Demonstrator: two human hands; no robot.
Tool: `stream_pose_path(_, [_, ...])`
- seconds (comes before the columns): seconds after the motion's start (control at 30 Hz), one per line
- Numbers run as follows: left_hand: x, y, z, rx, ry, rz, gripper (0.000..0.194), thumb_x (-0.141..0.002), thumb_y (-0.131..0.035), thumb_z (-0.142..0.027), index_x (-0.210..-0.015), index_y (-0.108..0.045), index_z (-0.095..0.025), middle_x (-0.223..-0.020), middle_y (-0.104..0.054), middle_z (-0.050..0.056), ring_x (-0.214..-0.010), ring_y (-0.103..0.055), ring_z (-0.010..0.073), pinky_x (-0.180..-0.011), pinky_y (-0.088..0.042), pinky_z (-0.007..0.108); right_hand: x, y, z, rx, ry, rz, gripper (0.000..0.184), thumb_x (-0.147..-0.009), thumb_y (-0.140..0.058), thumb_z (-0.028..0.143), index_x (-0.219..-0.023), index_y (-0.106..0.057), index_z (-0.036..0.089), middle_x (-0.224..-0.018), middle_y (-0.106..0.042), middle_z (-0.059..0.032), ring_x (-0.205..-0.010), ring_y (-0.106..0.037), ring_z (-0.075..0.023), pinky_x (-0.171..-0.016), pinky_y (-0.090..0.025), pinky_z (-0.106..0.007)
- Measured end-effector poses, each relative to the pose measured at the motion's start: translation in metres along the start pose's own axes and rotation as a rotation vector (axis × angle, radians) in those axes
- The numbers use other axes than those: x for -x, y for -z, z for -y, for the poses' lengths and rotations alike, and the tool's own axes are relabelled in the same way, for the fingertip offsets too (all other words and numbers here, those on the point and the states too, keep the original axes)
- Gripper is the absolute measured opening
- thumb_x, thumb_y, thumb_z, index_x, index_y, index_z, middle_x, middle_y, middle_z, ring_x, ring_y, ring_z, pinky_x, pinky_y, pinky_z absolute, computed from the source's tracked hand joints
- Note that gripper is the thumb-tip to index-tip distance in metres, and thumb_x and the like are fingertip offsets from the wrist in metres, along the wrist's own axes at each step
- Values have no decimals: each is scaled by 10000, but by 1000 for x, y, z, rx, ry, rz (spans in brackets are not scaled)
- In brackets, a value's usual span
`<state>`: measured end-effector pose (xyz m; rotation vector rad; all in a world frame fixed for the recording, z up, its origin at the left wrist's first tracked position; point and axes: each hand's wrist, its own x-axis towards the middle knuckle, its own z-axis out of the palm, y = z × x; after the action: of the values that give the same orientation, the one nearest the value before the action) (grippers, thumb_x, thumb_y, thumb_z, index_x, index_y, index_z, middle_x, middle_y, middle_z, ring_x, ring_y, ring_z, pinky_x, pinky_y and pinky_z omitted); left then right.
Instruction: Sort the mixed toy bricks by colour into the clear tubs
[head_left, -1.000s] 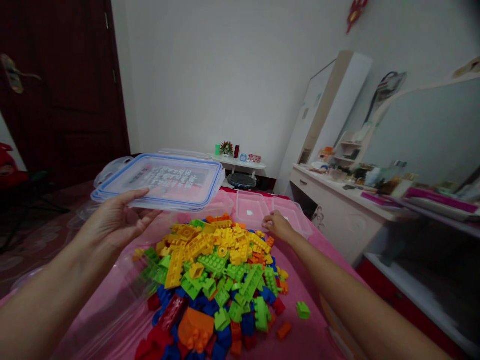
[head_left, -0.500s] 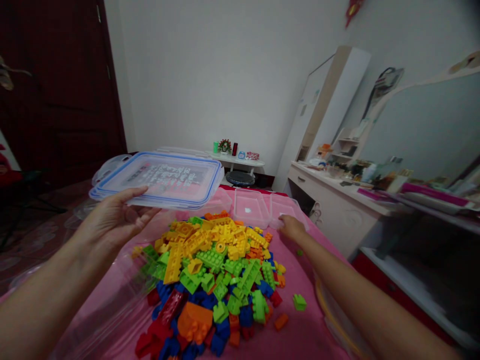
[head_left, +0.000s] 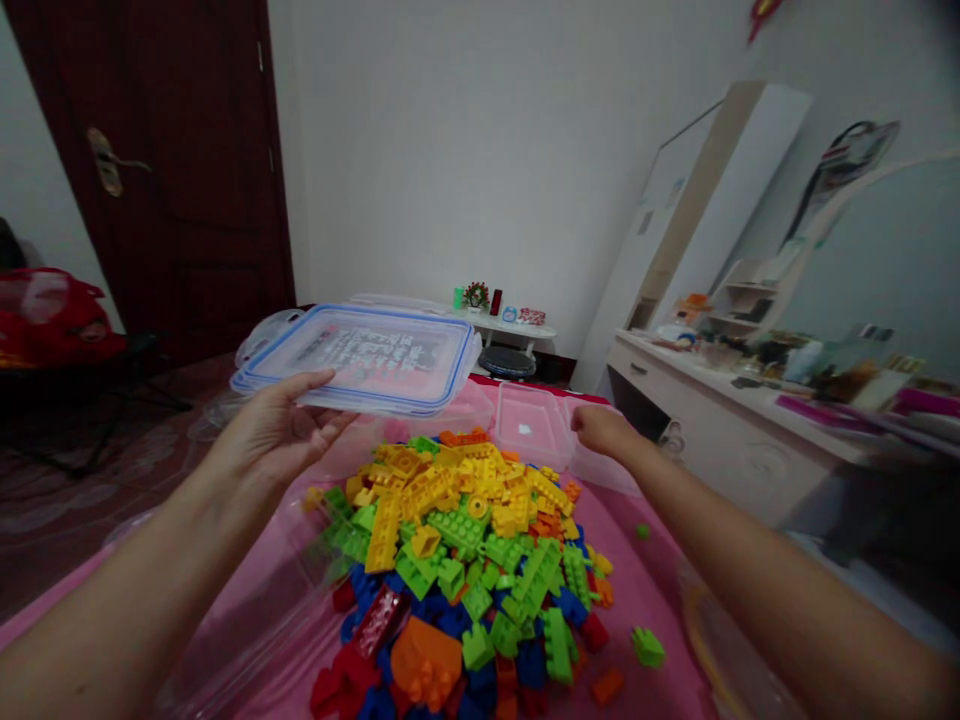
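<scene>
My left hand [head_left: 289, 425] grips a flat stack of clear lids with blue rims [head_left: 367, 358] from below, thumb on the top. White printing shows on the upper lid. My right hand [head_left: 600, 430] is closed at the rightmost clear plastic box [head_left: 611, 470], covering part of it. Whatever its fingers hold, if anything, is hidden. Just left stands another clear box [head_left: 531, 425] with a small white patch inside. Between my arms lies a heap of toy building bricks [head_left: 465, 560] in yellow, green, blue, red and orange.
The pink cloth [head_left: 637, 580] carries a few loose bricks, including a green brick [head_left: 647, 647]. Clear plastic containers [head_left: 247, 620] lie on the left. A round clear container [head_left: 720, 640] sits under my right forearm. Beyond are a white dresser [head_left: 720, 420] and a low shelf [head_left: 517, 327].
The view has turned left, so everything appears farther right. My right hand has moved slightly away from me over the right box. My left hand keeps its hold on the lids.
</scene>
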<state>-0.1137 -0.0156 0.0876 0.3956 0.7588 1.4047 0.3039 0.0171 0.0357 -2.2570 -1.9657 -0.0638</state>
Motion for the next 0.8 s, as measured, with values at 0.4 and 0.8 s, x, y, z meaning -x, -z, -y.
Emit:
stream_pose_path(0.4, [-11, 9, -9, 29, -113, 37, 325, -775, -539, 5, -1034, -600, -182, -794, -684, 18, -675, -678, 135, -651, -602, 288, -45, -48, 149, 23, 336, 130, 340, -809, -507, 149, -1103, -662, 221, -1136, -675, -57, -1058, -597, -235, -908, -406, -361])
stream_pose_path(0.8, [-15, 11, -7, 24, -128, 50, 299, -746, -564, 8, -989, -600, -163, -822, -675, 41, -689, -681, 151, -637, -597, 307, -44, -43, 157, 76, 485, 282, 211, -768, -586, 167, -920, -729, 196, -975, -723, -65, -880, -653, -199, -699, -446, -232])
